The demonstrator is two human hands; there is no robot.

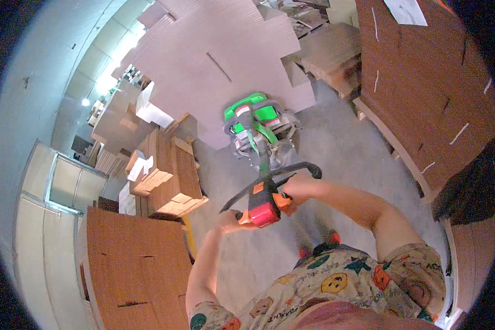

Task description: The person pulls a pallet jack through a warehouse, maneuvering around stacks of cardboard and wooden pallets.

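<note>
In front of me stands a powered pallet truck with a green and black body (pixel 267 113). Its steering handle (pixel 260 193) reaches back toward me, with a black curved loop, orange grips and a red end. My left hand (pixel 229 221) is wrapped round the left grip of the handle. My right hand (pixel 299 190) closes round the right grip, just beneath the loop. Beyond the truck's body rises a large stack of flat cardboard sheets (pixel 231 49). The truck's forks are hidden.
Tall brown cardboard stacks (pixel 412 93) on pallets line the right. At the left are bundled cartons (pixel 170 176) and a nearer brown stack (pixel 135 264). Grey concrete floor (pixel 346 159) lies between them. A pale wall (pixel 38 110) runs along the far left.
</note>
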